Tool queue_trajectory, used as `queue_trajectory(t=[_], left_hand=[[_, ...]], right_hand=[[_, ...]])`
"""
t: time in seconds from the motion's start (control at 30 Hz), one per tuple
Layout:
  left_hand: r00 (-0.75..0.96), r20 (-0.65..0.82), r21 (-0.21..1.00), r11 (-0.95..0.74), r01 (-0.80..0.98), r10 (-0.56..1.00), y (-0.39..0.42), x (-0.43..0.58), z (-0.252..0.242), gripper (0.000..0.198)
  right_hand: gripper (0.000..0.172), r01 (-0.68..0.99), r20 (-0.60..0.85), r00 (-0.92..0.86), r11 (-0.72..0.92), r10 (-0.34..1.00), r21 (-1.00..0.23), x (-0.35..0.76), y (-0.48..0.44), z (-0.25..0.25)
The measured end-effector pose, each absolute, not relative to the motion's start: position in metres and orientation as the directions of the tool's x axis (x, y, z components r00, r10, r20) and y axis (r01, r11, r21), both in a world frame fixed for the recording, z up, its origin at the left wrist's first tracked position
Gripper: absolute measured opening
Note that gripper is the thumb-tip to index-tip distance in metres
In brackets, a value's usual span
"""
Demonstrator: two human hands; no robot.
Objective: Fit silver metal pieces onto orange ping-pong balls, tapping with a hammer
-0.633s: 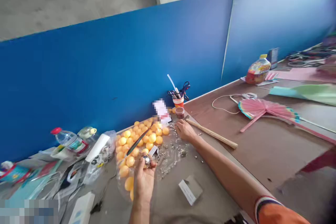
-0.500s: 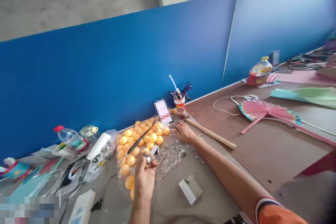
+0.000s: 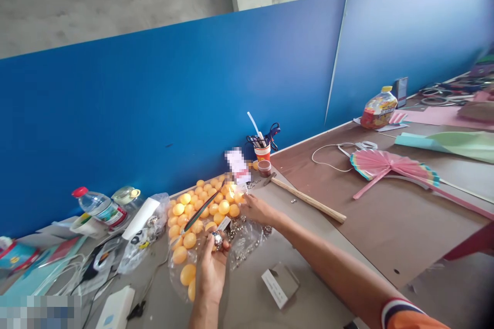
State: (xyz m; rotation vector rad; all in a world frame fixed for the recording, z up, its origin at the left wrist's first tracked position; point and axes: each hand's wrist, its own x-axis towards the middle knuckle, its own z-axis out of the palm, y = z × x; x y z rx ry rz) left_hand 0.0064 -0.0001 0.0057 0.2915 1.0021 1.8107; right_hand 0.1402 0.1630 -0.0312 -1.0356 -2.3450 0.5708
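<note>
My left hand [image 3: 212, 272] is closed around a shiny silver ball [image 3: 216, 240], held palm up above the front of the clear plastic bag. The ball's upper side shows between thumb and fingers. My right hand [image 3: 259, 209] reaches over the right side of the bag with its fingers stretched out, close to the orange balls [image 3: 224, 207]. Many small silver pieces [image 3: 244, 252] lie on the plastic below it; some are hidden by the hand. A dark, slim-handled tool [image 3: 203, 209] rests across the orange balls.
A hammer with a wooden handle [image 3: 309, 199] lies right of my hand. Behind stand a small lidded tub [image 3: 264, 167] and a red-white cup of tools [image 3: 263, 153]. An opened small box [image 3: 280, 286] is in front. Left are a bottle [image 3: 104, 208] and a power strip [image 3: 116, 308].
My right hand has moved left and nearer, from the bare table beside the hammer head to over the plastic bag. My left hand still holds the silver ball.
</note>
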Motion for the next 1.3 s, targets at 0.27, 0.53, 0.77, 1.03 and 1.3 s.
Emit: queue_trajectory(t=[0.27,0.53,0.77,1.03,1.3], left_hand=[[-0.464,-0.204,0.769,-0.152,-0.621,0.862,0.000,0.006,0.005,0.036],[-0.467,-0.183,0.781,-0.160,-0.603,0.865,0.000,0.007,0.004,0.037],[-0.467,-0.174,0.783,-0.166,-0.599,0.867,0.000,0.007,0.006,0.036],[-0.463,-0.168,0.784,-0.167,-0.598,0.870,0.000,0.008,0.002,0.035],[-0.460,-0.149,0.796,-0.170,-0.581,0.875,-0.001,0.008,-0.001,0.035]], right_hand=[[0.029,0.603,0.085,-0.567,0.483,0.819,-0.634,0.150,0.159,-0.003],[0.030,0.718,0.236,-0.370,0.438,0.898,-0.541,0.156,0.201,-0.011],[0.040,0.739,0.257,-0.425,0.496,0.868,-0.455,0.139,0.202,-0.035],[0.039,0.566,0.204,-0.489,0.486,0.848,-0.666,0.150,0.189,-0.036],[0.035,0.625,0.236,-0.414,0.463,0.879,-0.629,0.166,0.191,-0.017]])
